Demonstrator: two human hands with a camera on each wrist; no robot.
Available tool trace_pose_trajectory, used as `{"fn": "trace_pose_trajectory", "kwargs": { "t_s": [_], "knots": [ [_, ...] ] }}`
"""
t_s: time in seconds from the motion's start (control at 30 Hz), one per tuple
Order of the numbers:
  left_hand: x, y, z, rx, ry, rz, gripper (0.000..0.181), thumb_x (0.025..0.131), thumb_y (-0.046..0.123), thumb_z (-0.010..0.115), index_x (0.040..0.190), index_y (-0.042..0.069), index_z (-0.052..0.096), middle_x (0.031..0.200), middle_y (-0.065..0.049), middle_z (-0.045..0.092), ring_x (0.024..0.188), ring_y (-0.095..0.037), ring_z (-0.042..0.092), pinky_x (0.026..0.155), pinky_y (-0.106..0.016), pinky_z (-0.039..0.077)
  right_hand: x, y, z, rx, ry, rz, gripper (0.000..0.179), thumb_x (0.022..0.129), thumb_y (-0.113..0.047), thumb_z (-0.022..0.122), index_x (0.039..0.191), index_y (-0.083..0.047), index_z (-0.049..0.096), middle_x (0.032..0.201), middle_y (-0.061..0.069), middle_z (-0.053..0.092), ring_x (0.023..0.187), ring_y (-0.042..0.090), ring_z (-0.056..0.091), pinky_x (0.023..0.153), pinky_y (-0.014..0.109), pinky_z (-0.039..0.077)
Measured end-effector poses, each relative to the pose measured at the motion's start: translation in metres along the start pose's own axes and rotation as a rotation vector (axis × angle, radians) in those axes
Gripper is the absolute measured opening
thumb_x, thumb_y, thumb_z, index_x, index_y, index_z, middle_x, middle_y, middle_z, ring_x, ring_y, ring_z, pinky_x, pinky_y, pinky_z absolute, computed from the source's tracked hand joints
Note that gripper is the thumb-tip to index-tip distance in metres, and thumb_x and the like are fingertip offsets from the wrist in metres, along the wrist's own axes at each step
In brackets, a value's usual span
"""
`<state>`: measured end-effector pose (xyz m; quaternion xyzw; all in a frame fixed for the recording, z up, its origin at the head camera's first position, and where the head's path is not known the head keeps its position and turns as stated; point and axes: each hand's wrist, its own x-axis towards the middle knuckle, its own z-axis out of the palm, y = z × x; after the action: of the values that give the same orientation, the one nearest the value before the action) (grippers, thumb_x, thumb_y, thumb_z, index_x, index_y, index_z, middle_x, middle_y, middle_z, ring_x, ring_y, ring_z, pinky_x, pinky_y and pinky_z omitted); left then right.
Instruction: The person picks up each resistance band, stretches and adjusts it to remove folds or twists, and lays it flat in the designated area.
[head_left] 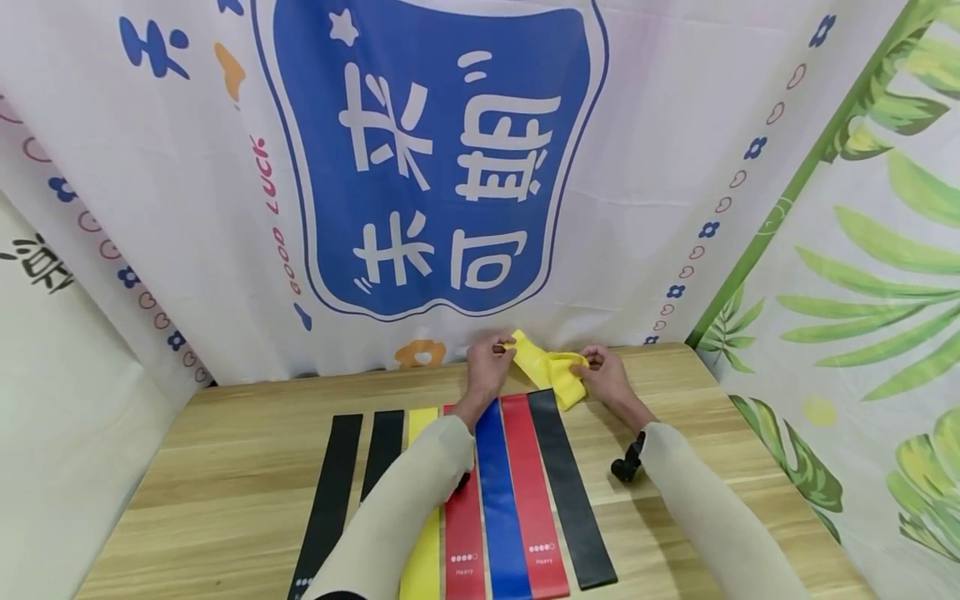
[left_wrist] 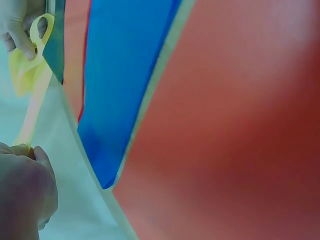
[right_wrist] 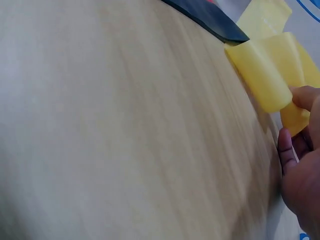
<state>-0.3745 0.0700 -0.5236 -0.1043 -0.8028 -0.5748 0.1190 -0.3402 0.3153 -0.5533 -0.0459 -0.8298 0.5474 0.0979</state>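
A yellow resistance band (head_left: 531,358) stretches between both hands at the back of the table, twisted and folded over on its right part. The left hand (head_left: 489,367) pinches its left end; the left wrist view shows this hand (left_wrist: 25,185) from behind, its fingertips partly hidden. At the other end the right hand (head_left: 606,379) pinches the band between thumb and fingers. In the right wrist view the band (right_wrist: 265,75) curls in a loose loop beside the thumb. Just in front of the hands lies a row of flat bands, among them a blue one (head_left: 501,500) and a black one (head_left: 573,492).
Further left in the row are a red band (head_left: 463,542), a yellow band (head_left: 422,550) and two black bands, one (head_left: 335,475) outermost. The left forearm covers parts of them. A printed curtain (head_left: 630,208) hangs along the back edge of the wooden table (head_left: 225,483).
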Motion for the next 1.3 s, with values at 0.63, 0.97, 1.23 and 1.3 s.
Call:
{"fn": "trace_pose_trajectory", "kwargs": {
  "t_s": [0.63,0.97,1.23,1.3],
  "knots": [
    [0.005,0.012,-0.01,-0.077,0.077,-0.038,0.014,0.094,-0.002,0.077,0.107,0.002,0.079,0.109,-0.013,0.078,0.096,-0.029,0.07,0.087,-0.037,0.062,0.002,-0.005,-0.026,0.134,-0.047,0.061,0.043,0.093,0.021,0.056,0.134,0.009,0.062,0.12,0.018,0.063,0.103,0.018,0.061,0.084,0.019,0.058],
    [0.001,0.018,-0.016,-0.081,0.048,-0.059,0.014,0.096,0.0,0.076,0.11,0.002,0.079,0.111,-0.013,0.077,0.099,-0.029,0.07,0.091,-0.038,0.061,0.001,-0.006,-0.041,0.04,-0.194,0.006,0.036,0.096,0.013,0.061,0.132,0.007,0.064,0.124,0.021,0.065,0.108,0.022,0.063,0.086,0.019,0.057],
    [-0.001,0.022,-0.02,-0.097,0.019,-0.1,0.016,0.097,0.003,0.075,0.113,0.004,0.078,0.115,-0.011,0.076,0.103,-0.028,0.069,0.094,-0.037,0.061,-0.002,-0.013,-0.055,-0.093,-0.28,-0.022,0.034,0.096,0.004,0.067,0.13,0.003,0.071,0.129,0.022,0.069,0.106,0.023,0.067,0.085,0.028,0.058],
    [-0.001,0.022,-0.021,-0.103,0.016,-0.098,0.016,0.097,0.002,0.075,0.113,0.004,0.078,0.115,-0.012,0.077,0.103,-0.029,0.069,0.095,-0.037,0.061,-0.003,-0.015,-0.057,-0.091,-0.299,-0.012,0.034,0.096,0.002,0.069,0.13,0.003,0.07,0.133,0.023,0.068,0.106,0.023,0.067,0.085,0.031,0.059]
  ]
}}
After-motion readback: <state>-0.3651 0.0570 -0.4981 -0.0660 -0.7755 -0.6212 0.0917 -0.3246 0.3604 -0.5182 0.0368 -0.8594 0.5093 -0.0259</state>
